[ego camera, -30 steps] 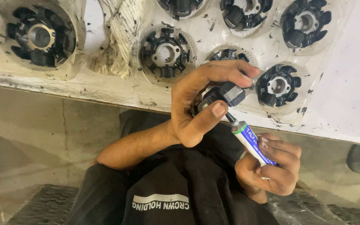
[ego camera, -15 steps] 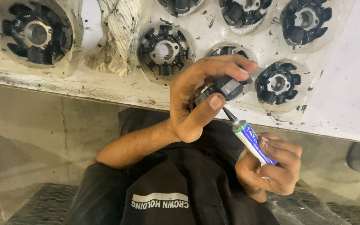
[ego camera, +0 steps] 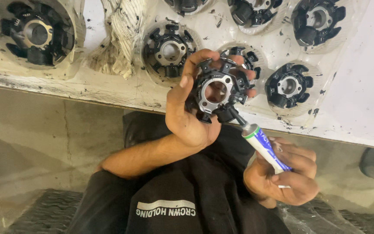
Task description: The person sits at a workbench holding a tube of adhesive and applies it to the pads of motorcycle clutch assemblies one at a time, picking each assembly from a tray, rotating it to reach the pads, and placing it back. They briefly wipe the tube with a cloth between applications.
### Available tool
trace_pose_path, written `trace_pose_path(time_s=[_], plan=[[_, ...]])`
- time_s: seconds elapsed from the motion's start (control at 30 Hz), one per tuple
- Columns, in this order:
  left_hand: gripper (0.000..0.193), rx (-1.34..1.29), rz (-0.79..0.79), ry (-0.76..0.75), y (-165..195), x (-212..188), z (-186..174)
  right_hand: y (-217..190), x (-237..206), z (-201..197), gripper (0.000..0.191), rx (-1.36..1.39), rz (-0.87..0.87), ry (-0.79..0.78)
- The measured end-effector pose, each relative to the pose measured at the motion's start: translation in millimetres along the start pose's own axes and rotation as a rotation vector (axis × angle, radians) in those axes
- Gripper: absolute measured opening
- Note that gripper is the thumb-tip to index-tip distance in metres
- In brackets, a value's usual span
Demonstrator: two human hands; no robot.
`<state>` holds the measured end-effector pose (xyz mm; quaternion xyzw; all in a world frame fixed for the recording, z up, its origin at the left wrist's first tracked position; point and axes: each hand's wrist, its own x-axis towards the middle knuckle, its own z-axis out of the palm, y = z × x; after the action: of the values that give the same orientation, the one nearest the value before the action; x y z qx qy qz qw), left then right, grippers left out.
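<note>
- The desk point(ego camera: 360, 86) edge is the landmark: beyond it, black stator rings sit close together in white cups, leaving only narrow gaps between them.
- One ring point(ego camera: 289, 86) lies just beyond the edge, right of the ring point(ego camera: 216, 92) gripped in the left hand point(ego camera: 191, 117); little room between the two.
- A bundle of white rag point(ego camera: 120, 39) blocks the desk left of that held ring.
- At the desk's far right end, bare white surface lies open.
- Below the edge, the right hand point(ego camera: 284, 175) and its glue tube point(ego camera: 265, 145) fill the space right of the forearm.
- Below the edge to the left, the room is open.
</note>
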<state>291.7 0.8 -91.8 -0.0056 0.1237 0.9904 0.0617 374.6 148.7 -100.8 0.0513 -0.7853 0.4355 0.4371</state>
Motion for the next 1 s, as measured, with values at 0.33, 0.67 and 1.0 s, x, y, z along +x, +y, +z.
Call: trace_pose_path(time_s=[0.33, 0.67, 1.0], plan=[[0.046, -0.184, -0.144, 0.145, -3.6, -6.1, 4.0, 4.4, 6.4, 9.1, 0.046, -0.011, -0.056, 0.091], [0.047, -0.192, -0.139, 0.162, -3.4, -5.7, 1.5, 0.1, 1.4, 6.8, 0.047, 0.029, 0.004, 0.058], [0.047, -0.214, -0.167, 0.165, -2.8, -4.7, 2.7, -0.3, 0.8, 3.3, 0.046, 0.028, 0.043, -0.001]])
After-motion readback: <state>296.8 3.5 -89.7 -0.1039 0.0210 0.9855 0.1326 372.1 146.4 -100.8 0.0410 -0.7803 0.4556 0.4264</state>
